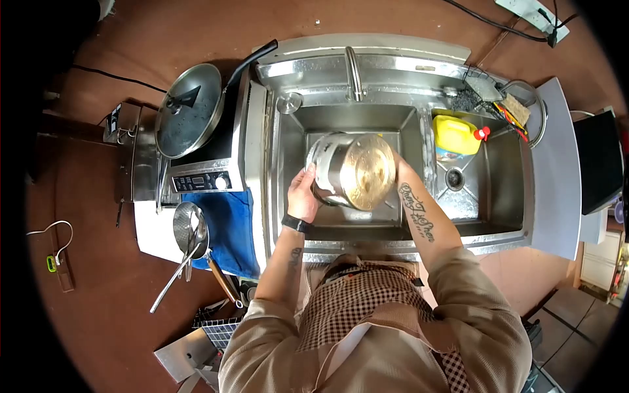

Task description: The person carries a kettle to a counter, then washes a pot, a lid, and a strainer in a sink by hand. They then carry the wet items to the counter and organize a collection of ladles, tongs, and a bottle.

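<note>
A shiny stainless steel pot (pixel 369 171) is held tilted on its side above the left sink basin (pixel 327 226), its wet base turned to the right and up towards me. My left hand (pixel 303 196) grips the pot's left side, thumb on the outside. On the far right edge of the base, my right hand (pixel 400 165) supports the pot; most of its fingers are hidden behind the metal. Behind the pot stands the curved faucet (pixel 354 73).
The right basin holds a yellow jug (pixel 456 135) with a red cap. Scouring pads (pixel 483 87) lie at the back right corner. To the left, a lidded pan (pixel 190 111) sits on an induction cooker (pixel 208 177), with strainers (pixel 190 226) on a blue towel (pixel 229 229).
</note>
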`<act>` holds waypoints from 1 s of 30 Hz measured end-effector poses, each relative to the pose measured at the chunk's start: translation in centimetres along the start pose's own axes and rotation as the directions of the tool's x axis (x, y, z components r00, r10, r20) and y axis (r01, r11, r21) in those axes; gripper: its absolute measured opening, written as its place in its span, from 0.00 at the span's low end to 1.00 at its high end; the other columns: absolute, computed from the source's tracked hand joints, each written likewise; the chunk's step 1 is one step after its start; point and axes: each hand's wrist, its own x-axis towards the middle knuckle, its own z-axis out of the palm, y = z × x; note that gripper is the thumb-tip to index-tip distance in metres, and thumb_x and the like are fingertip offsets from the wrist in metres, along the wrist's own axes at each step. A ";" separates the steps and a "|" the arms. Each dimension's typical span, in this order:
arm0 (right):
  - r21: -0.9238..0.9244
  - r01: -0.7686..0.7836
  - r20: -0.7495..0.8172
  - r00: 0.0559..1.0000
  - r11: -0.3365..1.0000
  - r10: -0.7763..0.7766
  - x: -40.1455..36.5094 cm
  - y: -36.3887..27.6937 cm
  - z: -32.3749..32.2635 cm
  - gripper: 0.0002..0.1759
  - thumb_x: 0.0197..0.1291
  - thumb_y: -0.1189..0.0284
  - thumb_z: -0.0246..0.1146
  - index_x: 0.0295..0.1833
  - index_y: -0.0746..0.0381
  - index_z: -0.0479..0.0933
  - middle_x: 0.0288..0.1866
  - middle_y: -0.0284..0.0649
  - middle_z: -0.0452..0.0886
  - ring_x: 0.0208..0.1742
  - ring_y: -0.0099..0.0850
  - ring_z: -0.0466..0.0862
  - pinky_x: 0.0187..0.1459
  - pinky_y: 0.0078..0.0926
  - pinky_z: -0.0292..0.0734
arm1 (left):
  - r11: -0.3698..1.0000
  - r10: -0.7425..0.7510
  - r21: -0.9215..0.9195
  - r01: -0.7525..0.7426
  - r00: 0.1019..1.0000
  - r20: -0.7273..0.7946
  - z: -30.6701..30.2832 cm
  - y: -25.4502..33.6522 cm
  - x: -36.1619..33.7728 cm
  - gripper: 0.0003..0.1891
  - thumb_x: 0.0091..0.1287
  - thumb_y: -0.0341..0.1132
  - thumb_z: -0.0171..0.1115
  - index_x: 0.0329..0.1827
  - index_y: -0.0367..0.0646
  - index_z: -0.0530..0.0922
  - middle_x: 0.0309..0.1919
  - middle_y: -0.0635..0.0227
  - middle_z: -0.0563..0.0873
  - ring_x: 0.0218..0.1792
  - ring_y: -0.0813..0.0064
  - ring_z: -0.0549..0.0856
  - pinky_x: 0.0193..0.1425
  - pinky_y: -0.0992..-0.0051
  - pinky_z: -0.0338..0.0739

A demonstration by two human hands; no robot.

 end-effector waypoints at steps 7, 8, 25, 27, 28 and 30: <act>-0.898 0.199 0.392 0.767 -0.393 -0.507 -4.3 -0.7 6.6 0.20 0.62 0.60 0.55 0.51 0.64 0.75 0.42 0.47 0.82 0.41 0.44 0.84 0.40 0.44 0.81 | 0.725 0.077 0.686 -0.065 0.997 0.013 2.9 -3.6 1.8 0.11 0.74 0.37 0.55 0.36 0.41 0.80 0.23 0.75 0.79 0.23 0.84 0.77 0.26 0.82 0.70; -0.805 0.250 0.549 0.658 -0.538 -0.516 -4.8 0.9 7.0 0.21 0.57 0.64 0.59 0.54 0.62 0.75 0.45 0.48 0.81 0.48 0.46 0.83 0.50 0.50 0.77 | 0.866 0.094 0.498 -0.030 0.990 -0.103 3.6 -4.0 2.1 0.09 0.74 0.34 0.54 0.40 0.40 0.79 0.30 0.70 0.82 0.30 0.81 0.80 0.33 0.79 0.74; -0.757 0.644 0.310 0.509 0.115 -0.803 -6.5 9.0 4.9 0.29 0.61 0.83 0.54 0.70 0.62 0.65 0.68 0.45 0.71 0.67 0.40 0.72 0.63 0.31 0.70 | 0.994 0.090 -0.024 -0.108 0.915 -0.394 0.0 -4.1 1.1 0.10 0.72 0.37 0.60 0.47 0.40 0.80 0.39 0.71 0.84 0.39 0.81 0.79 0.45 0.76 0.75; -0.843 0.513 0.447 0.497 -0.163 -0.743 -6.5 6.1 5.7 0.27 0.61 0.81 0.55 0.68 0.62 0.68 0.66 0.45 0.74 0.64 0.41 0.75 0.59 0.30 0.74 | 0.958 0.127 0.286 -0.027 0.934 -0.334 0.9 -3.9 -0.2 0.10 0.72 0.37 0.59 0.47 0.39 0.80 0.38 0.73 0.83 0.39 0.83 0.78 0.45 0.77 0.74; -0.852 0.434 0.500 0.512 -0.292 -0.698 -5.9 4.5 5.4 0.26 0.61 0.80 0.55 0.67 0.62 0.69 0.65 0.45 0.75 0.62 0.41 0.77 0.57 0.29 0.76 | 0.914 0.196 0.395 -0.095 0.955 -0.224 -0.2 -4.8 -0.2 0.11 0.73 0.36 0.58 0.46 0.38 0.81 0.37 0.74 0.83 0.38 0.84 0.78 0.44 0.79 0.73; -0.823 0.233 0.077 0.949 0.518 -0.305 -2.4 -0.2 2.5 0.20 0.68 0.67 0.54 0.62 0.61 0.74 0.46 0.42 0.84 0.41 0.31 0.85 0.45 0.29 0.81 | 0.965 0.093 0.257 -0.056 0.986 -0.135 -1.3 -3.8 -0.4 0.11 0.75 0.36 0.55 0.47 0.37 0.81 0.41 0.69 0.86 0.41 0.80 0.81 0.47 0.78 0.75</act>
